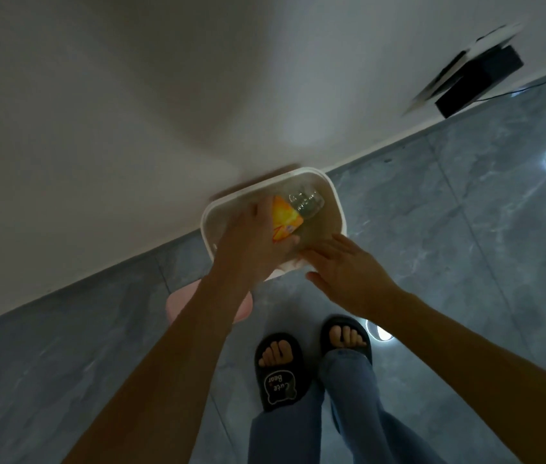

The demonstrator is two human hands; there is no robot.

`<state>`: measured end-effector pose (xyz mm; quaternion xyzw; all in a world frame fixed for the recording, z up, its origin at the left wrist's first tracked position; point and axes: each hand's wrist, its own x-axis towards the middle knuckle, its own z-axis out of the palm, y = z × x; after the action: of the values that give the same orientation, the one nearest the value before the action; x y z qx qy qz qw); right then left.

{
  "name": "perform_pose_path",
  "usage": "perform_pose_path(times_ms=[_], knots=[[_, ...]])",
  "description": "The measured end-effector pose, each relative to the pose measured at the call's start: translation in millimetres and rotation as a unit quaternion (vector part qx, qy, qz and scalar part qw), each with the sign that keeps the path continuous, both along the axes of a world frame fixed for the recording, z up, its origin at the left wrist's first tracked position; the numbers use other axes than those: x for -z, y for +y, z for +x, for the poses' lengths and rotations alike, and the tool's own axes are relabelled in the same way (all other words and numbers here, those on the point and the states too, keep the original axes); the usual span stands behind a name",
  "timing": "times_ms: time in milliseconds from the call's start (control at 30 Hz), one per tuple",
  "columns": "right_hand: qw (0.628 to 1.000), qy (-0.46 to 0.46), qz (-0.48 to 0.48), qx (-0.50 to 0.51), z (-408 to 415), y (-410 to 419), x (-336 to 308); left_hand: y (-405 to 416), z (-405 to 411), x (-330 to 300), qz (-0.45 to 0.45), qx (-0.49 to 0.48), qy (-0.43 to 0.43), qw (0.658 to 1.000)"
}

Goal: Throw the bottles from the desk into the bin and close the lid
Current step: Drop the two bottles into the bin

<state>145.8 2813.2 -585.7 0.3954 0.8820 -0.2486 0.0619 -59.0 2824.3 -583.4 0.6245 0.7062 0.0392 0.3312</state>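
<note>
A white bin (337, 199) stands open on the floor against the wall. My left hand (251, 242) is shut on a clear bottle with an orange label (285, 217), holding it over the bin's mouth with its clear end (305, 200) pointing into the bin. My right hand (345, 266) hovers open at the bin's near right rim, fingers spread, holding nothing. A pink rounded piece (178, 304), possibly the bin's lid, shows under my left forearm on the floor side.
The bin sits where the white wall (131, 112) meets the grey tiled floor (449, 246). A black box (481, 82) with a cable stands by the wall at the upper right. My feet in black slippers (278, 370) are just behind the bin.
</note>
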Motion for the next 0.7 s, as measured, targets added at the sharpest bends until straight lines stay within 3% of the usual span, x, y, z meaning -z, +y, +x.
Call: perform_pose_path(times_ms=[167, 300, 433, 600, 700], knots=[[0.998, 0.042, 0.036, 0.003, 7, -8, 24, 17, 7, 56, -0.029, 0.099, 0.075, 0.992], [0.993, 0.089, 0.078, 0.012, 9, -8, 36, 23, 8, 92, -0.026, 0.153, 0.087, 0.984], [0.989, 0.103, 0.105, 0.002, 7, -4, 44, 23, 17, 118, -0.073, 0.088, 0.018, 0.993], [0.989, 0.098, 0.11, -0.016, 9, -3, 47, 23, 17, 126, -0.14, 0.091, 0.011, 0.986], [0.992, 0.08, 0.099, -0.021, 8, 0, 41, 18, 14, 114, -0.117, 0.074, 0.006, 0.99]])
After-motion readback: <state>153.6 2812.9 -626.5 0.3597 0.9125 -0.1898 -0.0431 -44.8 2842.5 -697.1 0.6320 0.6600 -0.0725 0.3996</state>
